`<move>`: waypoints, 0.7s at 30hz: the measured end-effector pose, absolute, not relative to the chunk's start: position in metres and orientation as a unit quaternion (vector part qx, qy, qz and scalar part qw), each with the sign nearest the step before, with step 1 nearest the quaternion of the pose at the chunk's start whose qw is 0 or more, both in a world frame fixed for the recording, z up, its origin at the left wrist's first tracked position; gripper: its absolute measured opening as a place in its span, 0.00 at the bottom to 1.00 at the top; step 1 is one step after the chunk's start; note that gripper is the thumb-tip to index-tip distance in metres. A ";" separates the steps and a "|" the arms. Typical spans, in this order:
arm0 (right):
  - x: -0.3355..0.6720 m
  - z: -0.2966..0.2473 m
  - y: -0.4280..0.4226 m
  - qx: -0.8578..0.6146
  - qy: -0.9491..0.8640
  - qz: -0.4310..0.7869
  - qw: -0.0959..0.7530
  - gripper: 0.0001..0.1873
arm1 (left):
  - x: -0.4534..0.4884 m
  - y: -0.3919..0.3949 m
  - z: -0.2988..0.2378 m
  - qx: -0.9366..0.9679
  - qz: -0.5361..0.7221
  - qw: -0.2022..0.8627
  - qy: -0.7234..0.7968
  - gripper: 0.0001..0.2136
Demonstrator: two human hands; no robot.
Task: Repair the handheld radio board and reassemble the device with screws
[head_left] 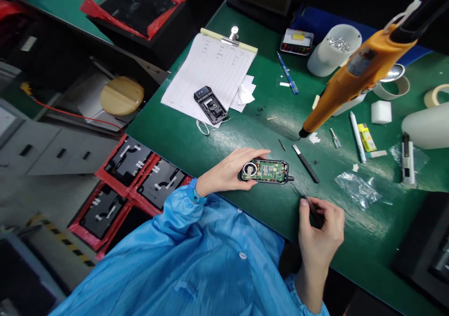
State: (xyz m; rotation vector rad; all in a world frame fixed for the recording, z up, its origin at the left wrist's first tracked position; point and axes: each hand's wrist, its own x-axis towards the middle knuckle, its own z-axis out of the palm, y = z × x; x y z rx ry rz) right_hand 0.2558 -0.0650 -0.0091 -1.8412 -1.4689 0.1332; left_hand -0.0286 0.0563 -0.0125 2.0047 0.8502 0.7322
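So there's a black casing [211, 105] lying on the clipboard sheet [213, 68], then the left hand [233, 171] clamped around an opened device [271, 172], circuit board showing, near the table's [273, 208] front edge. Well apart, the right hand [323, 224] is pinching thin tweezers [309, 202].

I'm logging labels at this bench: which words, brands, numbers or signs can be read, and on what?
No text can be read for certain.
Clipboard sheet: entries too small.
Label on the orange screwdriver: blurred.
Yellow packet: any print too small.
Open device in the left hand: any markings too small.
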 end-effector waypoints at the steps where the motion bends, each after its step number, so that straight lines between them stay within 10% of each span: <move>1: 0.256 -0.009 -0.065 -0.722 -0.575 0.054 0.381 0.26 | -0.029 0.056 -0.012 0.797 0.283 0.410 0.341 0.37; 14: 0.257 -0.009 -0.062 -0.710 -0.581 0.048 0.394 0.22 | -0.030 0.059 -0.008 0.780 0.324 0.422 0.331 0.36; 21: 0.257 -0.014 -0.063 -0.717 -0.566 0.040 0.405 0.24 | -0.047 0.064 -0.012 0.718 0.413 0.213 0.518 0.13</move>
